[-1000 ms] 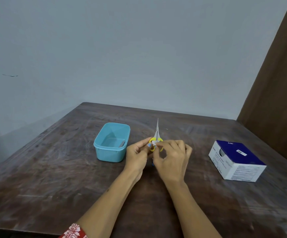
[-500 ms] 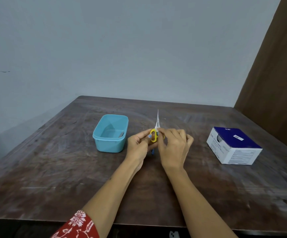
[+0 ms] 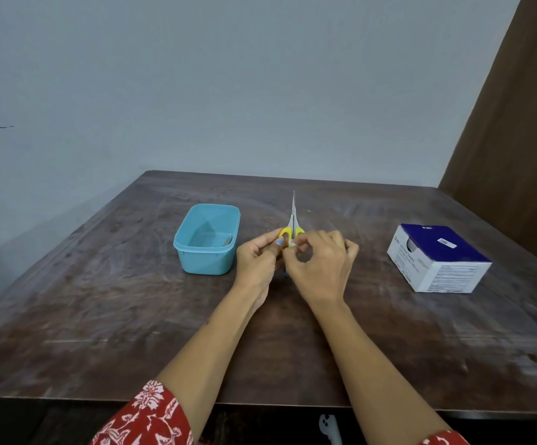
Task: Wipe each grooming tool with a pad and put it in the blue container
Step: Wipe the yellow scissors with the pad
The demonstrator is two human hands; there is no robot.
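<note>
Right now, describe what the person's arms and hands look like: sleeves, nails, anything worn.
Both forearms are bare. The left arm wears a red sleeve with a white floral print; a matching red cuff shows at the right arm. The left hand has a light blue painted nail. No rings or watch are visible on it or the right hand.

Both forearms stretched forward over the table, converging at mid-table, sleeves red-patterned. Left hand (image 3: 257,255) upright, fingers curled, pinching the scissors (image 3: 292,224) by the handles. Right hand (image 3: 320,264) just beside it, back up, thumb and forefinger pinching a white pad (image 3: 292,243) against the handles, other fingers loosely curled.
</note>
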